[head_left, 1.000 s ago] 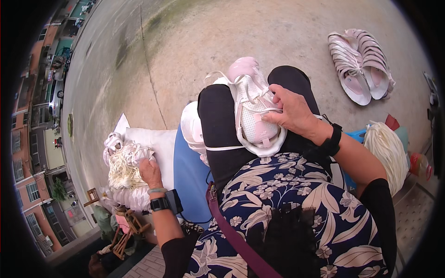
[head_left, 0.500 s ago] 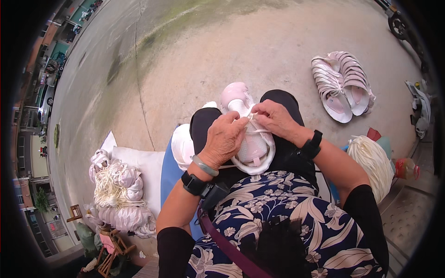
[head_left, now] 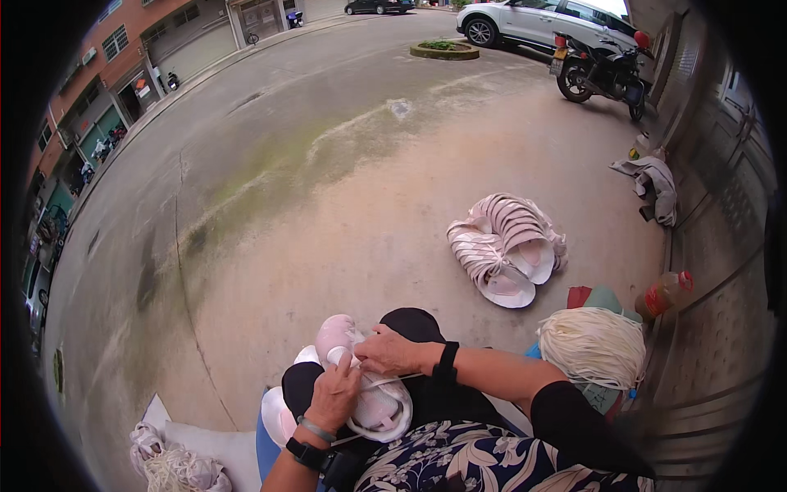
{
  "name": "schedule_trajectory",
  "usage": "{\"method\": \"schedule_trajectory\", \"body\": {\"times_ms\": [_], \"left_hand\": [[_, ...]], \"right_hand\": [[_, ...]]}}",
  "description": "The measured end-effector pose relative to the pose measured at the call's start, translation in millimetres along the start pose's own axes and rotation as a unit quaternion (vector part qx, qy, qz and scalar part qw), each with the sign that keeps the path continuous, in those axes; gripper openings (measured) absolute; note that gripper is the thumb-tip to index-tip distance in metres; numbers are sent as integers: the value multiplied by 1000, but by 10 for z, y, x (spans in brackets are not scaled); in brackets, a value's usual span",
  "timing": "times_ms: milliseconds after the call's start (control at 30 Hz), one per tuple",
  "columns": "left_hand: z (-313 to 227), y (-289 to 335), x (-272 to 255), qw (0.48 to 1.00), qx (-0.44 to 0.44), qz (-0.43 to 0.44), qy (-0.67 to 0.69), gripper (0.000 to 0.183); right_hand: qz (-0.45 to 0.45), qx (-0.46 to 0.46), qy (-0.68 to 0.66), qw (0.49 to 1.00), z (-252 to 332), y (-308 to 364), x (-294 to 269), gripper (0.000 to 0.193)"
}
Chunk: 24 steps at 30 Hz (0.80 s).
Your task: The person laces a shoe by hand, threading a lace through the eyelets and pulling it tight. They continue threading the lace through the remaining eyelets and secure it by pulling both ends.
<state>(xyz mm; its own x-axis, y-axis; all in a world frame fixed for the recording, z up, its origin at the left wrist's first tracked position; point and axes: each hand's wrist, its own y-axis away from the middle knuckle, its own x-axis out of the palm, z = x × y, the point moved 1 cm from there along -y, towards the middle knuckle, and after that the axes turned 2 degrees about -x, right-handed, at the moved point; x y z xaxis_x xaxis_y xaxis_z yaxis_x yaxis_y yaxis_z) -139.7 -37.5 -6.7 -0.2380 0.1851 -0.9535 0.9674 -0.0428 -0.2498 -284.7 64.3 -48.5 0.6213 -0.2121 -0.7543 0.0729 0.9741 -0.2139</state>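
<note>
A pink and white shoe upper [head_left: 384, 412] lies across my dark-trousered knees, its rounded toe pointing away from me. White shoelace [head_left: 379, 381] crosses over its throat. My left hand [head_left: 334, 398] is closed in a pinch at the left side of the lacing. From the right, my right hand [head_left: 392, 353] pinches at the same spot, close to the left fingertips. The fingers cover most of the lace ends there. Beside my left knee lies another pale upper [head_left: 279, 412], partly hidden by the knee.
Ahead on the right, two stacks of laced uppers [head_left: 504, 246] rest on the concrete. Nearer me are a thick bundle of white laces [head_left: 592, 348] and a bottle [head_left: 662, 295]. Lower left is a heap of uppers and laces [head_left: 180, 469]. A motorcycle [head_left: 602, 72] stands far right.
The view has tilted up and turned right, so the hands and upper appear lower and further left, and the street shows. Both hands stay together at the lacing.
</note>
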Motion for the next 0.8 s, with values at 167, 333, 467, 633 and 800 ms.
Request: {"method": "schedule_trajectory", "body": {"times_ms": [167, 333, 467, 633, 800], "left_hand": [[-10, 49, 46, 1000, -10, 11, -10, 11], [9, 56, 27, 997, -54, 41, 34, 6], [8, 44, -60, 997, -40, 55, 30, 2], [-66, 44, -112, 994, -64, 86, 27, 2], [-109, 8, -165, 990, -85, 114, 12, 5]], "right_hand": [[55, 37, -78, 995, 9, 41, -355, 11], [179, -20, 114, 977, 52, 383, -613, 18], [113, 61, 203, 971, 59, 537, -494, 29], [-18, 187, 137, 973, -37, 519, -266, 11], [-3, 166, 244, 955, -130, 443, -142, 8]]}}
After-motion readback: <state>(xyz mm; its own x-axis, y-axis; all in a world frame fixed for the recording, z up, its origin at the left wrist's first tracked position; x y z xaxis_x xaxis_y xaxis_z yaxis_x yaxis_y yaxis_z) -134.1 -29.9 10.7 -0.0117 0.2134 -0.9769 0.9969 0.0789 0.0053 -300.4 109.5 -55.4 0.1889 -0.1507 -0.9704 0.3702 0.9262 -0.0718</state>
